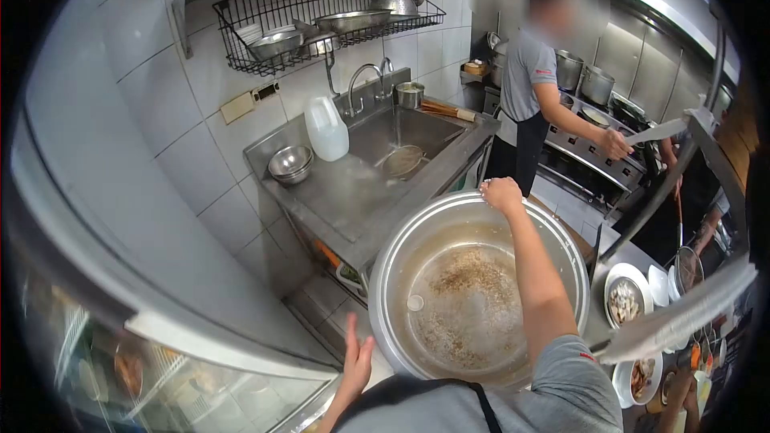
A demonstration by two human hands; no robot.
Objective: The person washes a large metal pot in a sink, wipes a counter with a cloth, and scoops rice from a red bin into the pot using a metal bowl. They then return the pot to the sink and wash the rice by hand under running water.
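A large, wide aluminium pot (387, 273) stands right in front of my body, its mouth facing up at me. Brownish residue is spread over its bottom, and a small pale round spot shows at the left inside. My right hand (503, 194) reaches across the pot with its fingers closed over the far rim. Down at the near left, my left hand (357, 365) is held beside the pot wall with its fingers stretched out and nothing in it.
A steel sink (425, 132) with a running tap lies ahead, a strainer (403, 162) in its basin. On the counter are a white jug (326, 130) and stacked metal bowls (290, 163). A co-worker (529, 72) stands by the stove; food dishes (628, 297) are at right.
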